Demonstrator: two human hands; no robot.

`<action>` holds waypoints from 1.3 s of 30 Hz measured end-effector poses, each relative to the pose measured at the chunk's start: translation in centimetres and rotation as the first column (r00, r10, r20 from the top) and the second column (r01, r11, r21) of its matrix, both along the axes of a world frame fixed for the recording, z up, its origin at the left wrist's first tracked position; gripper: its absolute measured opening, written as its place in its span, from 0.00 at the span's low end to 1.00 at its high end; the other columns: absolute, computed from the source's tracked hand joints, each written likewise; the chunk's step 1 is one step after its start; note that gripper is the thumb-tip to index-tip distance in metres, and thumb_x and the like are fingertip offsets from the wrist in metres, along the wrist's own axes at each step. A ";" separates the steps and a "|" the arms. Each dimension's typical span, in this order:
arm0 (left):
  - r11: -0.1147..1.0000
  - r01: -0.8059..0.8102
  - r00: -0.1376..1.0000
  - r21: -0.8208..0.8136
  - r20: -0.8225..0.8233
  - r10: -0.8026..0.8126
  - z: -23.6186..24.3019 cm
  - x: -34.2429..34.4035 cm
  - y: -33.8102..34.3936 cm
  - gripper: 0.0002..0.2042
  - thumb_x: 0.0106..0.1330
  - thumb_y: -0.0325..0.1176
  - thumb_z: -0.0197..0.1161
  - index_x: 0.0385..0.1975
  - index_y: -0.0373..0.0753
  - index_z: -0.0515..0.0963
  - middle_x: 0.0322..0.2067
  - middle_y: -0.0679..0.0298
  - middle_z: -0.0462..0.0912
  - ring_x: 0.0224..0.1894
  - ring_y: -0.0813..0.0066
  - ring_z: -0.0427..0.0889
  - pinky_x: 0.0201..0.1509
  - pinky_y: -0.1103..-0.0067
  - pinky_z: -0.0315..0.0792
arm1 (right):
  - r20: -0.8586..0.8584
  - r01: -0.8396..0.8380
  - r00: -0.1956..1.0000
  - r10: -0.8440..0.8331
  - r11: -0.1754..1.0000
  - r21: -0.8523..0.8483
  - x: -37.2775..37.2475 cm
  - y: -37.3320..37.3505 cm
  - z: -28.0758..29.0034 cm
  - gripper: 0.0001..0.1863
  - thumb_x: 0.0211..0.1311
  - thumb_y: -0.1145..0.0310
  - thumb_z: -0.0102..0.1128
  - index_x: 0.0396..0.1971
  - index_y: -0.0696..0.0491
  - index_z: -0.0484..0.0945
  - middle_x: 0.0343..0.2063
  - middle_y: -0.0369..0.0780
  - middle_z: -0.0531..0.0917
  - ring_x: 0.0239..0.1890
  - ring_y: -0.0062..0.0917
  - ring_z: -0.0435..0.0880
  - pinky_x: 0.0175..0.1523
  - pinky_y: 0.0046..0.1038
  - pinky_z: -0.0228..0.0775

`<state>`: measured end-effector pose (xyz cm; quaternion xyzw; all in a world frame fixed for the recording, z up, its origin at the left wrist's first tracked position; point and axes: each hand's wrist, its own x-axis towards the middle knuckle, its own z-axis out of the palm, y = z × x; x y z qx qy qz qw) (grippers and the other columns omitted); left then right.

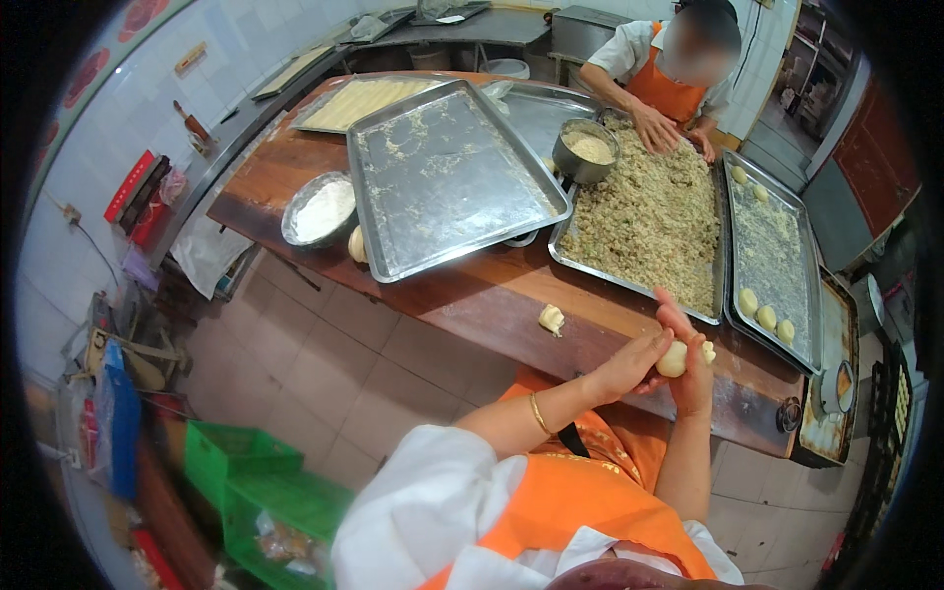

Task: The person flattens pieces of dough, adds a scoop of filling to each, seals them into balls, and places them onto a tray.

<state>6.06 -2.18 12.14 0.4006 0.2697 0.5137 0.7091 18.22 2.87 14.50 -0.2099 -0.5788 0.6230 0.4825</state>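
Nearer than the filling tray, the person's left hand and right hand clasp a dough ball, fingers wrapped round it. Right of that tray, a floured tray holds dough rounds; left, a flour-smeared tray and a bowl of white powder. Farther, a pot of pale crumbs stands at its left edge, and a co-worker's hands touch its filling.

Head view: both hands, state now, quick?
Left hand: holding pale dough, pressed between both hands.
Right hand: holding the same dough from its other side.
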 end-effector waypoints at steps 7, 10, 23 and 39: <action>0.683 -0.551 0.737 0.479 -0.106 0.668 -1.0 2.7 0.9 0.24 0.76 0.56 0.44 0.51 0.39 0.70 0.24 0.70 0.72 0.17 0.85 0.67 0.17 0.85 0.62 | -0.040 -0.124 0.992 0.121 0.989 -0.075 -0.4 1.6 -0.7 0.33 0.78 0.47 0.36 0.32 0.58 0.84 0.53 0.52 0.81 0.70 0.41 0.65 0.71 0.44 0.56; 0.962 -0.274 0.957 0.007 -0.101 0.274 -1.4 -1.0 -1.7 0.27 0.73 0.64 0.43 0.40 0.42 0.71 0.22 0.70 0.70 0.16 0.83 0.67 0.17 0.83 0.62 | 0.036 -0.175 0.984 0.175 0.984 -0.012 -2.8 0.1 0.5 0.32 0.78 0.48 0.37 0.34 0.59 0.84 0.54 0.52 0.80 0.69 0.41 0.67 0.72 0.44 0.55; 0.631 -0.753 0.547 0.188 -0.356 0.758 -3.1 -16.7 -14.4 0.16 0.73 0.38 0.57 0.54 0.37 0.65 0.34 0.69 0.75 0.29 0.86 0.73 0.31 0.86 0.68 | -0.602 -0.539 0.753 0.265 0.774 -0.333 -19.7 1.0 2.9 0.22 0.76 0.51 0.46 0.30 0.54 0.76 0.34 0.40 0.81 0.40 0.26 0.81 0.41 0.26 0.79; 0.410 -0.870 0.323 0.273 -0.314 0.893 4.3 -22.7 -21.4 0.09 0.75 0.34 0.54 0.46 0.36 0.70 0.32 0.66 0.76 0.28 0.83 0.74 0.32 0.85 0.71 | -0.595 -0.472 0.804 -0.010 0.597 -0.648 -27.0 14.0 0.0 0.05 0.61 0.69 0.57 0.33 0.54 0.74 0.30 0.39 0.79 0.32 0.28 0.79 0.33 0.28 0.74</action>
